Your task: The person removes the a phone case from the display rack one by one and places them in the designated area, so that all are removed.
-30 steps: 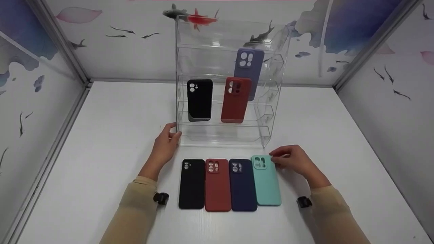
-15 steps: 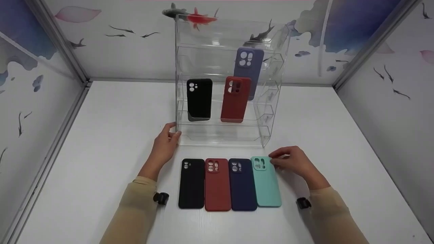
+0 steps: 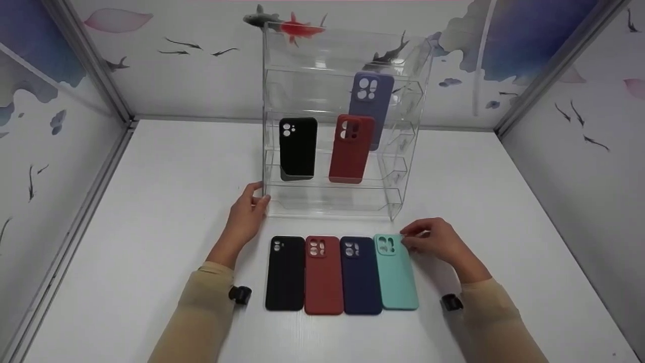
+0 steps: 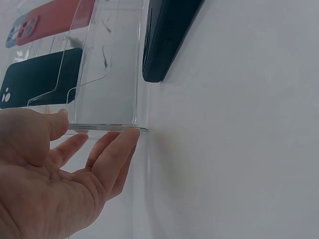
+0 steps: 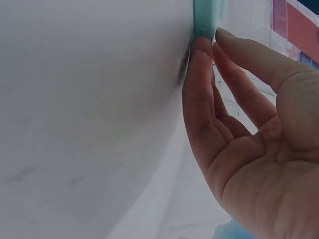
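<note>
Four phone cases lie side by side on the white table: black point(image 3: 285, 275), red point(image 3: 323, 277), navy point(image 3: 361, 277) and teal point(image 3: 396, 275). My right hand point(image 3: 407, 241) pinches the teal case's top right corner; in the right wrist view the thumb and a fingertip point(image 5: 201, 47) meet at the teal edge point(image 5: 205, 15). My left hand point(image 3: 257, 196) rests with straight fingers against the front left corner of a clear acrylic tiered stand point(image 3: 327, 206). In the left wrist view that hand point(image 4: 94, 132) touches the stand's base edge point(image 4: 109, 74).
The stand holds a black case point(image 3: 298, 148), a red case point(image 3: 350, 151) and a lilac case point(image 3: 372, 96) higher up. Painted walls close in the table at the back, left and right. Bare white table point(image 3: 151, 201) lies on both sides of the stand.
</note>
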Demonstrator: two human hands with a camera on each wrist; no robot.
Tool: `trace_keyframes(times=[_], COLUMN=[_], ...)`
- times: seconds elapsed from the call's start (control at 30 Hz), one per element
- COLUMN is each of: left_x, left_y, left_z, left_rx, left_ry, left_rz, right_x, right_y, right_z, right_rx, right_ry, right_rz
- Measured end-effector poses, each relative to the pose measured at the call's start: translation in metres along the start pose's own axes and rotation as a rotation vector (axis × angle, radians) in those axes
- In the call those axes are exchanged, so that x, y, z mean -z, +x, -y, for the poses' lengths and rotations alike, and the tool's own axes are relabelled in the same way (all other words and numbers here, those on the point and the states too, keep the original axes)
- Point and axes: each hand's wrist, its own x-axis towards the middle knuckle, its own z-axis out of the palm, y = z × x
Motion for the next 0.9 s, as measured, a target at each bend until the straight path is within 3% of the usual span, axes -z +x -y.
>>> trace_keyframes(times=[0.27, 0.9], left_x=[0.001, 0.000], left_y=[-0.002, 0.000], left_z=[-0.001, 0.001], left_rx=[-0.005, -0.020], left_ry=[-0.001, 0.006], left_rz=[0.003, -0.018], right_x=[0.007, 0.018], right_y=[-0.002, 0.015], right_z=[0.025, 0.112], right_rx=[0.157, 0.415], right_ry=[-0.049, 0.020], right_rz=[-0.081, -0.332])
